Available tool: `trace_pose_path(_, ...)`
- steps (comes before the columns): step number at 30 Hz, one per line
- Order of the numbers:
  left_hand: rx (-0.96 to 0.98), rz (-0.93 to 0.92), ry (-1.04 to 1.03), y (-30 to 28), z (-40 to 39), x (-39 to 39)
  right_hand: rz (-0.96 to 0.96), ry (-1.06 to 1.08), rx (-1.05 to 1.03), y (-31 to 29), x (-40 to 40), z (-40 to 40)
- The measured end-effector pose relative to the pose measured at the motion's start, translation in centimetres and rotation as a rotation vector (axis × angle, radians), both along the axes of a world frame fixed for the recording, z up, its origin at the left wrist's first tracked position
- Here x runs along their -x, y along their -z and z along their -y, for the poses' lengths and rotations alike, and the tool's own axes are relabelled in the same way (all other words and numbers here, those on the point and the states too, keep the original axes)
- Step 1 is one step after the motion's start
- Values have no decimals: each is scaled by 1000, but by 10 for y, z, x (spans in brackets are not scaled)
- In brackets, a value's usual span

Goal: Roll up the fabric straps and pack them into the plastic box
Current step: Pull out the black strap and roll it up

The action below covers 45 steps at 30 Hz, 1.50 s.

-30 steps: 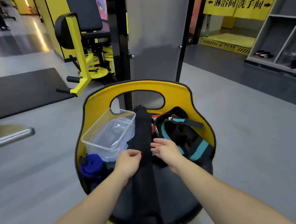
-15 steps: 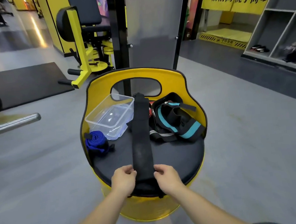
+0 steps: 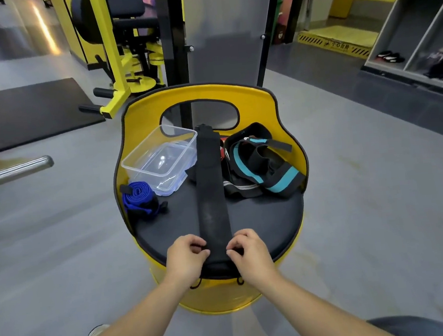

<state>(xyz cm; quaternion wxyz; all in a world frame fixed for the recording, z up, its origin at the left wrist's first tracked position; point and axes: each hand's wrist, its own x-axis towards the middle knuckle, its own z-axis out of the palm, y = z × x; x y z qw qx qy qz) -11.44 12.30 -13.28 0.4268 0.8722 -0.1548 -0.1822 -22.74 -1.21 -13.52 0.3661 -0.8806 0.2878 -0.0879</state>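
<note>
Change: both hands have come back from mid-strap to its near end since a second ago.
Left hand (image 3: 187, 256): fingers curled, pinching the black strap (image 3: 211, 196) at lower centre.
Right hand (image 3: 248, 251): likewise pinching it.
Meaning: rolling is probably starting.
Plastic box (image 3: 135, 164): empty, upper left on the seat (image 3: 272, 217).

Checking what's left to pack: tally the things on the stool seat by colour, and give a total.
Black strap, laid flat, pinched at its near end by left hand and right hand: 1
Blue strap, rolled: 1
Black and teal strap bundle, tangled, separate pieces cannot be told: 1
Clear plastic box: 1
Total: 4
</note>
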Motion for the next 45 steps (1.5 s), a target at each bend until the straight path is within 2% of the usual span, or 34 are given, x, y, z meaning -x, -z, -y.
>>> trace_pose_path(5, -31, 285, 255, 5, -9, -6, 1, -199, 259, 7, 16, 0)
trace_pose_path(8, -89, 390, 481, 5, -17, -5, -36, -292, 350, 9, 21, 2)
trace_pose_path(10, -149, 450, 555, 5, -19, -5, -53, -312, 401, 10, 20, 2)
trace_pose_path(16, -204, 595, 582, 5, -16, -5, 25, -335, 552, 14, 13, 2)
trace_pose_path(19, -153, 587, 570, 4, -17, -8, 65, -338, 586, 15, 12, 6)
trace_pose_path(24, -98, 513, 547, 7, -13, -14, 44, -317, 424, 5, 3, 13)
trace_pose_path(28, -73, 445, 417, 17, -11, -19, 41, -237, 240, 4, -4, 17)
trace_pose_path(33, -120, 469, 382, 23, -3, -29, -1, -199, 198, 7, -15, 21)
trace_pose_path(35, -132, 532, 385, 20, 0, -32, 20, -201, 265, 6, -17, 22)
trace_pose_path(41, -103, 798, 550, 15, 4, -40, 174, -327, 754, 11, -17, 23)
trace_pose_path(45, -87, 866, 641, 18, -4, -42, 183, -398, 831, 16, -6, 28)
